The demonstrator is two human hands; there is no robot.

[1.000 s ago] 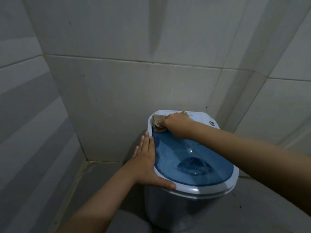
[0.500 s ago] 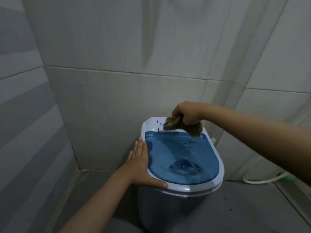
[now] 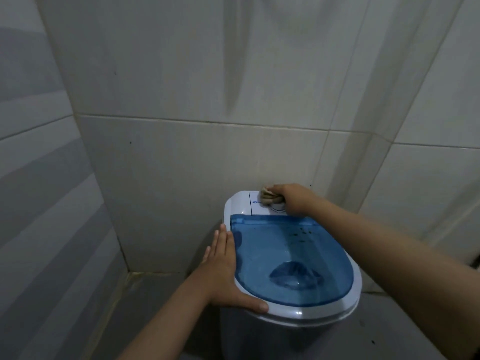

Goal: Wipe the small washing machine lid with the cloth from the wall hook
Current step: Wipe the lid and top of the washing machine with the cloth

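A small white washing machine [image 3: 291,331] stands in a tiled corner, its translucent blue lid [image 3: 291,258] closed. My right hand [image 3: 292,197] presses a bunched beige cloth [image 3: 267,198] onto the white control panel [image 3: 241,205] behind the lid, near the back wall. My left hand [image 3: 224,271] lies flat against the machine's left rim, fingers straight and thumb hooked over the front edge. A few dark specks [image 3: 301,232] sit on the lid near its hinge.
Tiled walls close in behind [image 3: 207,152], to the left [image 3: 39,203] and to the right [image 3: 428,165]. The grey floor [image 3: 145,307] shows left of the machine. No wall hook is in view.
My right hand, lifted with the cloth above the lid half a second ago, has come down onto the back control panel. The left hand has stayed on the rim.
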